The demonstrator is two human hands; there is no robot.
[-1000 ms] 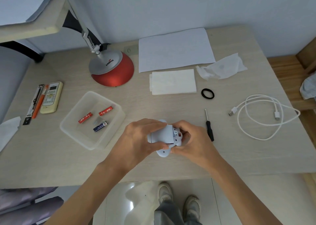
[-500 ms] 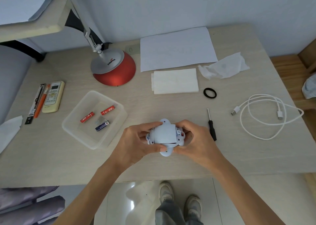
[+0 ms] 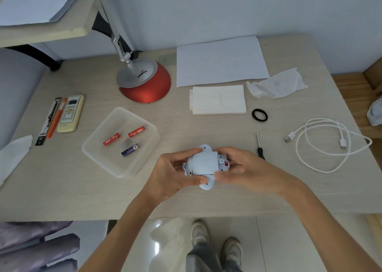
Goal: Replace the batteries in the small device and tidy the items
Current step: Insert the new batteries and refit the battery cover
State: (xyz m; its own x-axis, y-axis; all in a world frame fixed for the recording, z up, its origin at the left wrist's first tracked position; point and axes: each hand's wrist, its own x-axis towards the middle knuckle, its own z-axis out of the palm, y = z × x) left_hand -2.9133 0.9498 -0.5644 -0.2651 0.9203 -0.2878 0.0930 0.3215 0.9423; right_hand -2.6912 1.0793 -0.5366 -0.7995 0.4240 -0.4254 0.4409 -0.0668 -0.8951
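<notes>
A small pale-blue device (image 3: pixel 203 164) is held just above the desk's front edge. My left hand (image 3: pixel 173 173) grips its left side, thumb along the bottom. My right hand (image 3: pixel 244 169) grips its right side, where a red switch shows. A clear plastic tray (image 3: pixel 97 147) to the left holds two red batteries (image 3: pixel 111 139) (image 3: pixel 136 132) and one dark blue battery (image 3: pixel 129 150). A small black-handled screwdriver (image 3: pixel 259 147) lies on the desk just right of my right hand.
A red-based desk lamp (image 3: pixel 144 83) stands at the back. Paper sheet (image 3: pixel 221 61), folded tissue (image 3: pixel 218 99), crumpled tissue (image 3: pixel 277 84), black hair band (image 3: pixel 259 115) and white USB cable (image 3: pixel 328 145) lie right. Remote (image 3: pixel 70 113) and pens (image 3: pixel 51 120) lie left.
Both hands turned the device so its smooth rounded face points up, and my left fingers shifted off its top to its side. Tray, batteries and screwdriver stayed put.
</notes>
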